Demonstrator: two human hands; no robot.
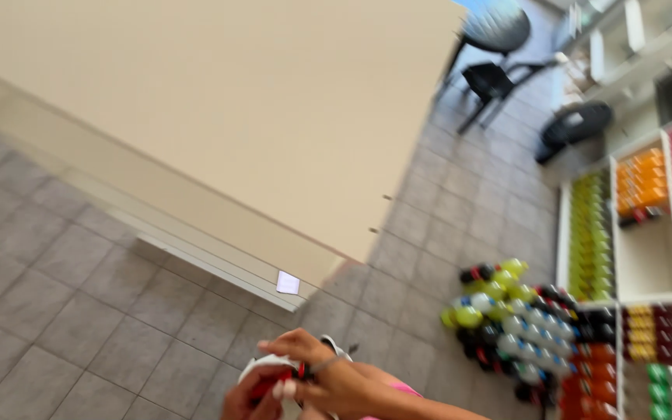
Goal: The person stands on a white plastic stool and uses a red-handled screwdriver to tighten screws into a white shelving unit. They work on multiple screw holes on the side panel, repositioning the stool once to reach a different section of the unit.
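Note:
My two hands meet at the bottom edge of the view, blurred by motion. My right hand (316,372), with a thin band at the wrist and a pink sleeve behind it, lies over a small red and white object (272,375). My left hand (243,403) grips the same object from below. I cannot tell what the object is. Both hands hover above the grey tiled floor (79,303).
A large beige panel or counter side (235,117) fills the upper left. A pile of bottles (515,327) lies on the floor at the right, beside white shelves (612,233) of coloured bottles. Black chairs (499,82) and a round table stand at the back.

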